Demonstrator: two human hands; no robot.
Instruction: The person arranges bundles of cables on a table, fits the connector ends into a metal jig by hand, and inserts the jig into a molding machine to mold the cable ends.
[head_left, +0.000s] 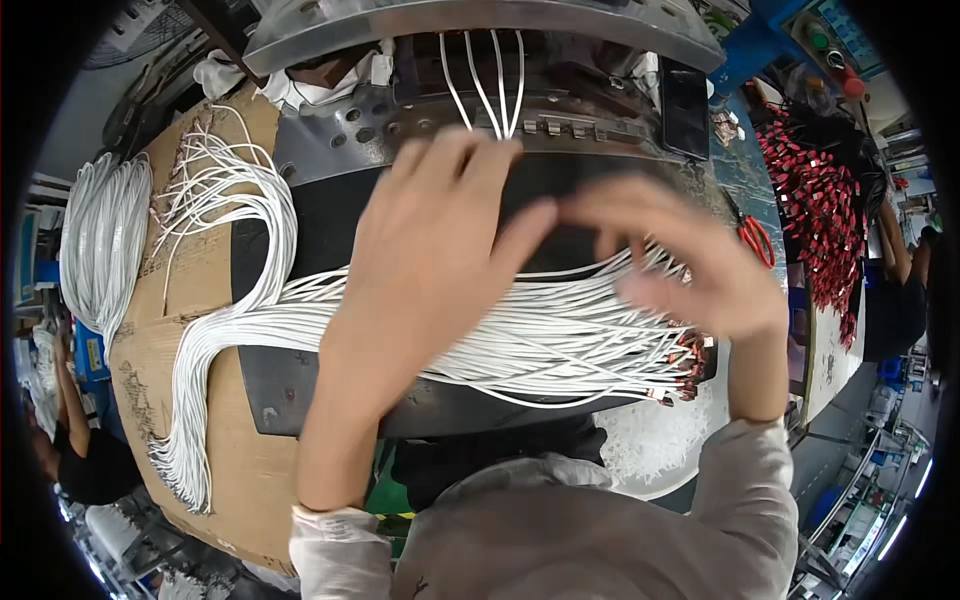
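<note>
Reaching across a long bundle of thin white cables [560, 335], the left hand [425, 225] meets four white cables [501, 82] running under a grey metal cover [600, 22]; its grip is hidden. The right hand [690, 255], blurred near the bundle's reddish-brown tips [690, 365], may or may not hold anything. Crossed strands could snag if pulled sideways; a knock could skew the four.
</note>
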